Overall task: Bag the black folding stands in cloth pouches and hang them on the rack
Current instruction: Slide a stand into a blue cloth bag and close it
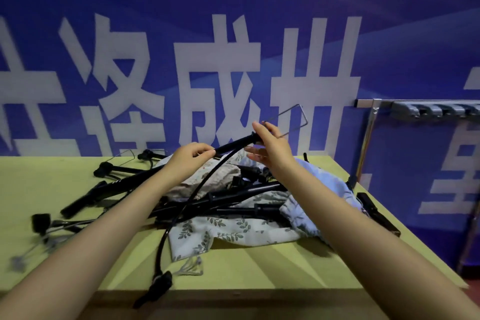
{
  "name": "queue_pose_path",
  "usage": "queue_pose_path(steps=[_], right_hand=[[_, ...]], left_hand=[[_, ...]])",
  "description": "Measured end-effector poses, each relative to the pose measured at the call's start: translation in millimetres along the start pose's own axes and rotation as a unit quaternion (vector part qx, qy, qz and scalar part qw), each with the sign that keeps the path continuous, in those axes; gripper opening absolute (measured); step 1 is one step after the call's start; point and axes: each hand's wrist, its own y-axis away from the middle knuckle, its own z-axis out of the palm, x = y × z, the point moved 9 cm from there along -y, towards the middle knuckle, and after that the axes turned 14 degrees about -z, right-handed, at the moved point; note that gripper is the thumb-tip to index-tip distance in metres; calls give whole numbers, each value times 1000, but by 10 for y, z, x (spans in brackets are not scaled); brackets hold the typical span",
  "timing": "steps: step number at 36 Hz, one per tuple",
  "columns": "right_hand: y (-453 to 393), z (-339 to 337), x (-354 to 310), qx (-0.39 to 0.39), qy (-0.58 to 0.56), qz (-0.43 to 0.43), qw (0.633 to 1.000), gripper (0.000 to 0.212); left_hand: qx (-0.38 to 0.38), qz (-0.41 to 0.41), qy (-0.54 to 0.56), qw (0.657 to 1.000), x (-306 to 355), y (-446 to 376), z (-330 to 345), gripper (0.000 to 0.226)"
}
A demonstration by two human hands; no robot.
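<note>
A heap of black folding stands (223, 197) lies on the yellow-green table (246, 265), mixed with leaf-printed cloth pouches (233, 231). Above the heap I hold one black stand (233, 145) lifted and tilted up to the right. My left hand (191, 156) pinches its tube near the middle. My right hand (270, 143) grips its upper end, where a thin wire loop (298, 117) sticks out. A black curved cable (181, 213) hangs from this stand down to the table's front edge. The metal rack (426, 108) with its hooks stands at the right.
More black stands (88, 197) lie spread over the table's left half, some blurred at the far left. One black piece (376, 213) rests by the right edge. A blue banner (233, 47) with large white characters fills the wall behind.
</note>
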Motion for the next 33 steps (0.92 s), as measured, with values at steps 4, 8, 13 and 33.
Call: queue_pose_path(steps=[4,8,13,33], right_hand=[[1,90,147,36,-39,20,998,25],[106,98,289,72,-66,37,995,16],[186,72,359,109,-88,41,989,9],[463,-746,-52,190,-5,-1,982,14]], left_hand=[[51,30,-18,998,39,171,-193,19],[163,-6,46,986,-224,457,-540,25],[53,-298,192,934,-1112,753,-244,52],[14,-275,697,663,-794,814,-210,39]])
